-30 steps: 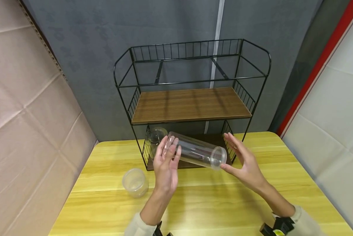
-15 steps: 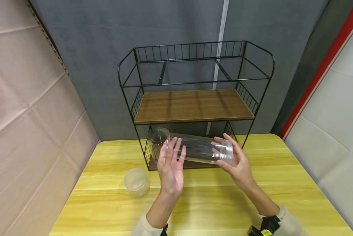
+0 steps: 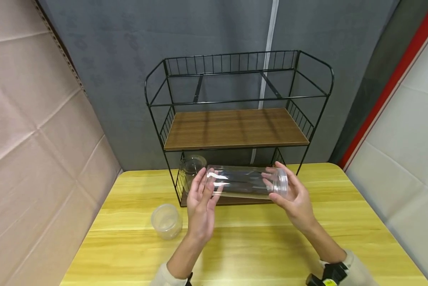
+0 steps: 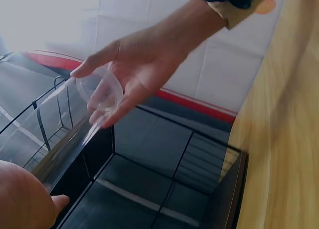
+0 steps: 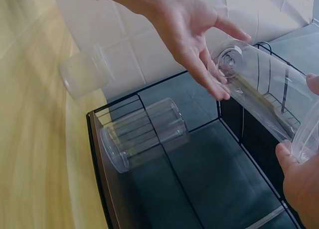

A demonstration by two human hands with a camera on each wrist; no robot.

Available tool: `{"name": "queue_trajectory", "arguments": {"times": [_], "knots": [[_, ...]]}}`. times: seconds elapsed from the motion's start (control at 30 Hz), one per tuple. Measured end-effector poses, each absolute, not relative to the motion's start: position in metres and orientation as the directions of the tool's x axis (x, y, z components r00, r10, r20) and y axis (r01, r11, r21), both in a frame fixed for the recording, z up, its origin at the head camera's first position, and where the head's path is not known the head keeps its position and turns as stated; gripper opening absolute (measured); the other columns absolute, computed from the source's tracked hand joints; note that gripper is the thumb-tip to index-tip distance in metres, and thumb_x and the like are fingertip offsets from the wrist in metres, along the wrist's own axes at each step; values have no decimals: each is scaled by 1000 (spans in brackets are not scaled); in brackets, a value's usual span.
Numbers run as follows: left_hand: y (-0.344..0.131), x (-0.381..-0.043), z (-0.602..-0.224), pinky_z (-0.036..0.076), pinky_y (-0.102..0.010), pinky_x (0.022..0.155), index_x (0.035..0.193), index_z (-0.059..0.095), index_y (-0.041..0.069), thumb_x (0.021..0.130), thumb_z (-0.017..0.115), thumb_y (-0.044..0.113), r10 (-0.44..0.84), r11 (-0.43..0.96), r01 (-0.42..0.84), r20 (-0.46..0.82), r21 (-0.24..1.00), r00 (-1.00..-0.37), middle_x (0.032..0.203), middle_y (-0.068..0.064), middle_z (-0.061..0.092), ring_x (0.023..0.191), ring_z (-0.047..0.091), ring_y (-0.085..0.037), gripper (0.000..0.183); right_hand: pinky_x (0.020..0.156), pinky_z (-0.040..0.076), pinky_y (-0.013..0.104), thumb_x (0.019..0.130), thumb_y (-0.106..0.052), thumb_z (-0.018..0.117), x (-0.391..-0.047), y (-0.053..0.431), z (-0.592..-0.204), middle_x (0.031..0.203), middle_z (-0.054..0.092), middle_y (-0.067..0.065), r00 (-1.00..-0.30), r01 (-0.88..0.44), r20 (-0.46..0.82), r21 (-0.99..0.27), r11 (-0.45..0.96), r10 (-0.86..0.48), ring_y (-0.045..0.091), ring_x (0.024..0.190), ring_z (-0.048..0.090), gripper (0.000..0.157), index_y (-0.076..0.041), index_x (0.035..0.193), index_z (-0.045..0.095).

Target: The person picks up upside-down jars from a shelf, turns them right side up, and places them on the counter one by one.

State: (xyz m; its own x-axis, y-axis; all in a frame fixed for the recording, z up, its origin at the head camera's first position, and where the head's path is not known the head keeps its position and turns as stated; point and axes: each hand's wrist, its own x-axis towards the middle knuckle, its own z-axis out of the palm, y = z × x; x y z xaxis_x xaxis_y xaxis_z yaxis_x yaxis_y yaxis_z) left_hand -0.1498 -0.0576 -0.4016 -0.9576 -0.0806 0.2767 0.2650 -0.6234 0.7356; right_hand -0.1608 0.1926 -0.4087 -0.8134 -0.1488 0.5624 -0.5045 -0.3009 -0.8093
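Observation:
A tall clear plastic jar (image 3: 240,180) lies sideways in the air between both hands, in front of the rack's lower level. My left hand (image 3: 201,216) holds its closed end, thumb in front and fingers behind. Around the mouth end, at right, my right hand (image 3: 297,204) grips with thumb below and fingers behind. The right wrist view shows the jar's round base by the left fingers. Its ringed mouth (image 4: 112,87) sits in the right hand in the left wrist view. Another clear jar (image 5: 144,134) stands on the rack's lower shelf, at the left end.
A black wire rack with a brown wooden middle shelf (image 3: 235,129) stands at the back of the yellow wood-grain table (image 3: 135,254). Its top level is an open frame (image 3: 235,99). A short clear container (image 3: 166,222) stands on the table, left of my left hand.
The jar has turned from a slant to nearly level. My right hand has closed around its mouth end. My left fingers opened off the base midway and now hold it again.

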Motion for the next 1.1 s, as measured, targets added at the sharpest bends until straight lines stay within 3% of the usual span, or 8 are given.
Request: {"name": "queue_trajectory", "arguments": {"times": [0.33,0.6,0.73,0.93,1.1], "knots": [[-88,-152,-397,33,-38,127,163,31,0,96,74,4,-102,-324,523,521,788,-848,164,-15,41,155,37,-32,80,102,57,30,90,24,63,-158,216,-403,149,58,8,-815,-528,553,-832,-169,-174,16,131,65,81,1,162,35],[-123,-159,-379,28,-38,130,161,33,-3,94,77,-2,-217,-131,705,674,697,-706,164,-20,39,155,36,-32,80,88,62,22,86,28,65,-156,233,-396,150,58,2,-814,-560,553,-829,-17,-176,10,124,67,87,4,163,33],[-140,-168,-366,25,-39,131,161,35,-1,91,77,-4,-270,-99,742,699,663,-661,165,-20,38,156,33,-33,81,88,61,20,86,25,68,-157,243,-392,154,54,-3,-824,-553,530,-829,80,-199,7,128,65,91,-3,165,33],[-161,-182,-350,22,-36,132,163,29,1,92,74,-7,-279,-60,727,687,685,-671,167,-13,36,158,30,-29,85,99,55,16,83,22,76,-160,256,-388,158,52,7,-805,-590,538,-769,245,-250,5,130,63,97,-9,166,35],[-173,-196,-340,22,-33,132,166,26,5,93,73,-6,-234,1,672,653,741,-720,169,-4,35,159,28,-24,87,96,53,11,80,15,84,-163,265,-385,155,55,17,-799,-600,538,-689,406,-267,-2,128,59,101,-14,165,39]]}}
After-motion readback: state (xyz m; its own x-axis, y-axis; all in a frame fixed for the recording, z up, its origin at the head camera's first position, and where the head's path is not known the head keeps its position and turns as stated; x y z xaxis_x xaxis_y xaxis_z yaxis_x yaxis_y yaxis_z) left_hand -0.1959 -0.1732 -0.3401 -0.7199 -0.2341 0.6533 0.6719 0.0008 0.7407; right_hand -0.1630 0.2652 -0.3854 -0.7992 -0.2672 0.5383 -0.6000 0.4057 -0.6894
